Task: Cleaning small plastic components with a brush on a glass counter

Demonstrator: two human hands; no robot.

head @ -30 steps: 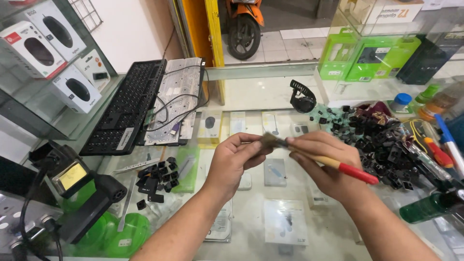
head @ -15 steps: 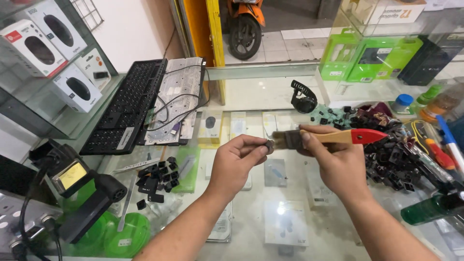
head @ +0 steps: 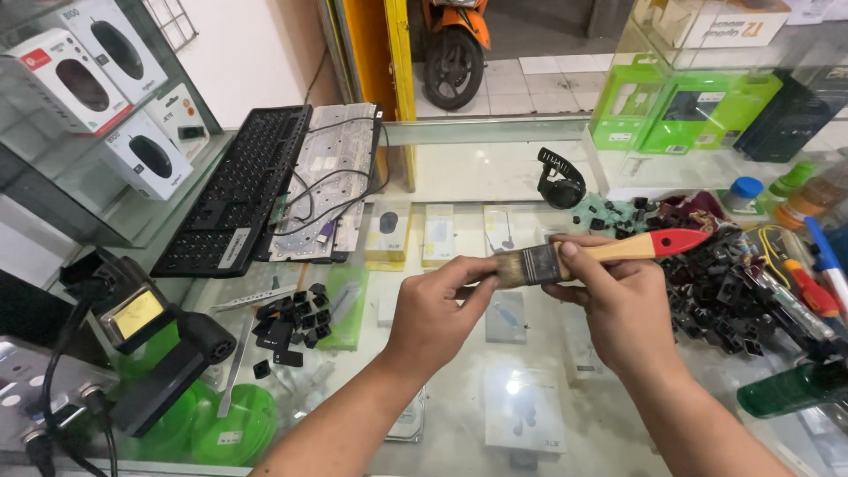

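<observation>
The right hand is gripping the paintbrush by its ferrule, bristles brushing a small part, too small to identify, pinched in the left hand fingers; next likely calls for rotating it.

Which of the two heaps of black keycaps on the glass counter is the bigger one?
The heap on the right, beside the right hand, is far bigger than the few keycaps left of the left hand.

Two hands, the left hand and the right hand, share one paintbrush. Left of the paintbrush lie one black keyboard, one bare keyboard membrane sheet, and three boxed computer mice on the shelf. Right of it sits one heap of black keycaps; a smaller cluster of keycaps lies to its left.
</observation>
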